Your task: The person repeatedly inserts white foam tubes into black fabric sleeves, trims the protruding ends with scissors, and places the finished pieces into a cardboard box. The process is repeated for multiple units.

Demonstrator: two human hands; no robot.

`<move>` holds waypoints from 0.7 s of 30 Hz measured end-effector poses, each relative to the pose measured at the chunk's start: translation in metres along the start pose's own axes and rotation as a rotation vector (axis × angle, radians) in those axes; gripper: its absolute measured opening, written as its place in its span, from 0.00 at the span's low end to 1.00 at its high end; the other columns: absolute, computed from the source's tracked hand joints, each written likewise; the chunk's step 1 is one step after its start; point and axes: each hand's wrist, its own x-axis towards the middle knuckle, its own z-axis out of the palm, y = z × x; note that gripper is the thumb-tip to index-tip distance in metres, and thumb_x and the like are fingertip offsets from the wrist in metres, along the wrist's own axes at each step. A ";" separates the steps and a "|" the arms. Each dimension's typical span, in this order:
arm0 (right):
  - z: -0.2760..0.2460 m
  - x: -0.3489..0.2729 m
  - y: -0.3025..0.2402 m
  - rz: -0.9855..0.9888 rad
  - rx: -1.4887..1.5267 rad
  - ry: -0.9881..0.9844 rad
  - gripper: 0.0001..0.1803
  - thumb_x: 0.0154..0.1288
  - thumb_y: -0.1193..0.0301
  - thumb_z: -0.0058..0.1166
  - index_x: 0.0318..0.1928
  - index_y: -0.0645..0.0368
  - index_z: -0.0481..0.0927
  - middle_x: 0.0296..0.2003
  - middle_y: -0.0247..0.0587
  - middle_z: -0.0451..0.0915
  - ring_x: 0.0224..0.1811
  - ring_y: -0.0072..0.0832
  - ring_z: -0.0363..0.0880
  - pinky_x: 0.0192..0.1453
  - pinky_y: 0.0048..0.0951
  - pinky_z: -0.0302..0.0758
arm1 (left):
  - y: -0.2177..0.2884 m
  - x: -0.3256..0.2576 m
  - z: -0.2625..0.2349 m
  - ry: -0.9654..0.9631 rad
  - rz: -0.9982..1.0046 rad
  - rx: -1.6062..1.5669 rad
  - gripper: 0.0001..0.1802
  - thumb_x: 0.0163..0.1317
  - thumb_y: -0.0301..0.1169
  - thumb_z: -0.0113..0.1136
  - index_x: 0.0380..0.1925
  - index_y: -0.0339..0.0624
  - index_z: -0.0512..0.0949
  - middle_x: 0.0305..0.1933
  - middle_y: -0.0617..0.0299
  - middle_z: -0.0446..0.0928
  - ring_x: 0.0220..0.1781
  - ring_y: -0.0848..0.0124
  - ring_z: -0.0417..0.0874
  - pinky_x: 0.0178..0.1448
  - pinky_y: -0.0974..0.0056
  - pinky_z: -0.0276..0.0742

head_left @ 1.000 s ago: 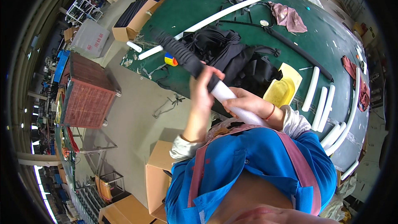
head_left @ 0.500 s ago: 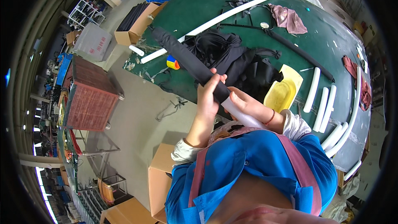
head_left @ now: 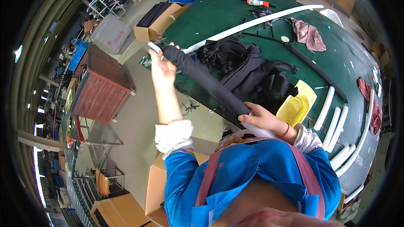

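A long black fabric sleeve runs slantwise in front of me, fitted over a white tube that shows at its near end. My right hand wraps round the sleeve's near edge and the white tube. At the sleeve's far end is my left hand, palm turned up and thumb held away from the fingers. Its fingertips are beside or against the sleeve end; contact is hard to make out. Beyond the sleeve lies a heap of black fabric on the green table.
A yellow tray rests near the table's front edge. Several white tubes lie to the right, and a long white tube crosses the far side. An open cardboard box and a reddish-brown cart stand left.
My left hand has moved from the middle of the sleeve out to its far end and opened. My right hand keeps its grip at the near end. The head view has shifted slightly.
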 end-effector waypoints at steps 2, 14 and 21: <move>0.000 0.001 -0.002 -0.009 -0.017 -0.039 0.35 0.59 0.52 0.60 0.55 0.68 0.69 0.36 0.41 0.77 0.36 0.24 0.76 0.41 0.22 0.73 | 0.011 0.010 0.000 -0.125 -0.068 0.021 0.19 0.65 0.42 0.58 0.45 0.37 0.72 0.44 0.48 0.77 0.48 0.55 0.81 0.52 0.49 0.80; -0.004 0.061 -0.039 0.113 0.205 -0.293 0.37 0.53 0.56 0.65 0.55 0.72 0.69 0.42 0.43 0.78 0.43 0.28 0.77 0.48 0.25 0.74 | -0.027 0.022 0.014 -0.008 -0.224 -0.161 0.18 0.65 0.40 0.57 0.43 0.35 0.74 0.35 0.58 0.76 0.40 0.63 0.81 0.50 0.52 0.79; -0.002 0.057 -0.021 0.201 0.298 -0.318 0.36 0.51 0.59 0.65 0.56 0.69 0.69 0.42 0.43 0.77 0.42 0.27 0.76 0.44 0.25 0.75 | -0.033 0.034 -0.003 -0.182 -0.310 -0.120 0.25 0.66 0.48 0.53 0.43 0.32 0.74 0.18 0.73 0.53 0.20 0.79 0.56 0.33 0.70 0.64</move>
